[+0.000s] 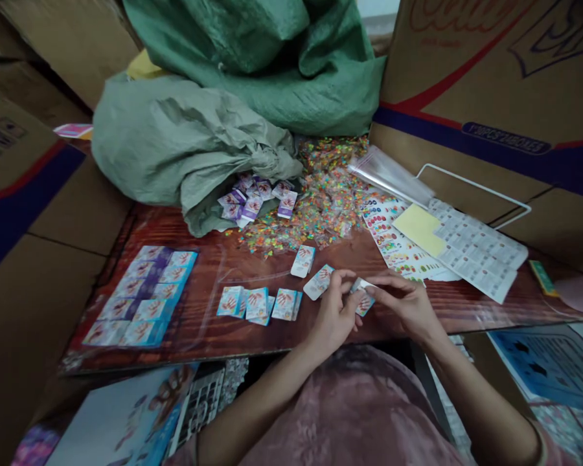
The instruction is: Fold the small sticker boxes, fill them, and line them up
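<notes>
A small white-and-blue printed box [364, 303] is held between both hands, just above the table's front part. My left hand [334, 317] is closed around its left side, thumb on the front. At the upper right of the box, the thumb and fingers of my right hand [411, 304] pinch its edge. Beside the left fingers lies another small box [319, 282], seemingly with a pale flap showing. A similar box [303, 261] stands a little farther back. Several more small boxes [257, 303] sit in overlapping groups to the left of my hands.
Rows of packed boxes [140, 298] lie at the table's left. A grey-green sack [189, 142] spills purple boxes [252, 207] beside a heap of colourful small packets [315, 207]. Sticker sheets [476, 249] and plastic film [393, 171] lie at right. Large cartons [490, 142] flank the table.
</notes>
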`<state>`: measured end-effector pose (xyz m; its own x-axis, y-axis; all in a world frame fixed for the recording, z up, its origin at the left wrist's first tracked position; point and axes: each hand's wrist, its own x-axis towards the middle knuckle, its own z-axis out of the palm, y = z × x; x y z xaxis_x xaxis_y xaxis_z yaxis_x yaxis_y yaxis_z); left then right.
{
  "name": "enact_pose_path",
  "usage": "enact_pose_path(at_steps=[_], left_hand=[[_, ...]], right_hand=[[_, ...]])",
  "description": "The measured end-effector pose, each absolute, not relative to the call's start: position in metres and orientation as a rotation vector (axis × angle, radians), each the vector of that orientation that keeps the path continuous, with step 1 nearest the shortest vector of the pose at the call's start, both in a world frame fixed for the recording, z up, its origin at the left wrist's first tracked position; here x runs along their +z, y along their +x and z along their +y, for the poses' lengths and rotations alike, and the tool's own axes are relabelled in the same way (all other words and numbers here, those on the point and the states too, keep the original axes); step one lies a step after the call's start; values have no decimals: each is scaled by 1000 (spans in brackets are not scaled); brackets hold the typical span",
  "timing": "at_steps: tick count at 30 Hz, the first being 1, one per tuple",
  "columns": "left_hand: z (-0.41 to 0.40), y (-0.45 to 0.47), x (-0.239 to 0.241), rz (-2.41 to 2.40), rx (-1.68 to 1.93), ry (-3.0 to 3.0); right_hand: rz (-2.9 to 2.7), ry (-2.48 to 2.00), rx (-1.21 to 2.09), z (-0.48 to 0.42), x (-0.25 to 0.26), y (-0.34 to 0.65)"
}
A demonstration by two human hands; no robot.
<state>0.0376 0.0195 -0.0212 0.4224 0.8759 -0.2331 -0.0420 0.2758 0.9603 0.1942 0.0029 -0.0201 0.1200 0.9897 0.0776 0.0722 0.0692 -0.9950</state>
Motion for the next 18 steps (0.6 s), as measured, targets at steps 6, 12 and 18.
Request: enact_pose_path(at_steps=[6,12,18], left_hand=[[19,32,-20,960,765,1176],[22,30,-15,949,746,1106],[20,23,-7,924,729,1020]], right_hand=[[-828,-1315,1291,9,-24,189],[-1084,-1289,1097,7,-15,189],[-1156,-1157,1280,7,-17,193]])
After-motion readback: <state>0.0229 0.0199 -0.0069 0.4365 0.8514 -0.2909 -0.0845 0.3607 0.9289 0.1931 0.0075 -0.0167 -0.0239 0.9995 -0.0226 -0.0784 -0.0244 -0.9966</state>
